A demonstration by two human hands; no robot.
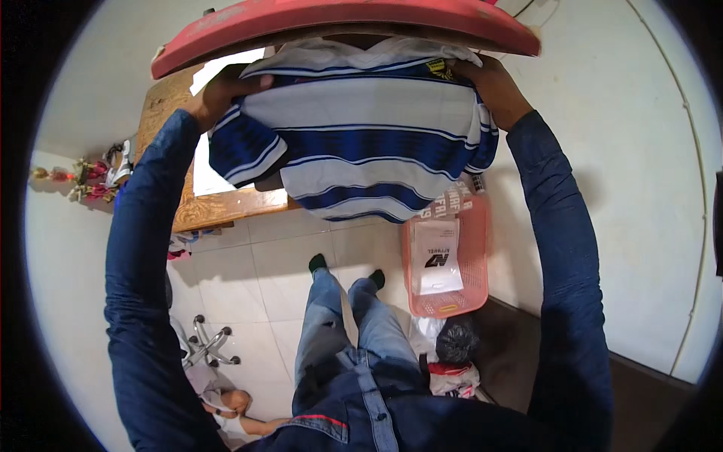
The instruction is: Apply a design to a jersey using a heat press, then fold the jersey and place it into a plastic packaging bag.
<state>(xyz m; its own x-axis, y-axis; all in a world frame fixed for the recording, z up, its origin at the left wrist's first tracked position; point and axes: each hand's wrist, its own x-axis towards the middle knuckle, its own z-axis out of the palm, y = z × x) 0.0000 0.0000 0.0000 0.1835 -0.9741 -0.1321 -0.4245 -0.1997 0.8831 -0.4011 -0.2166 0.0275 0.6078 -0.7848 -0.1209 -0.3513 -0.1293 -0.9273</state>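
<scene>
A short-sleeved shirt with blue and white stripes and a yellow crest hangs spread out in front of me. My left hand grips its left shoulder, thumb lying across the front. At the opposite shoulder, beside the crest, my right hand is closed on the cloth. The shirt's white top edge is partly bunched beneath a long red curved panel. Its lower hem droops past the edge of a wooden table.
White sheets lie on the table. A pink basket holding a white printed package stands right of my feet. Near it are a black bag and cloth. A wheeled chair base and another person's bare limb show at lower left.
</scene>
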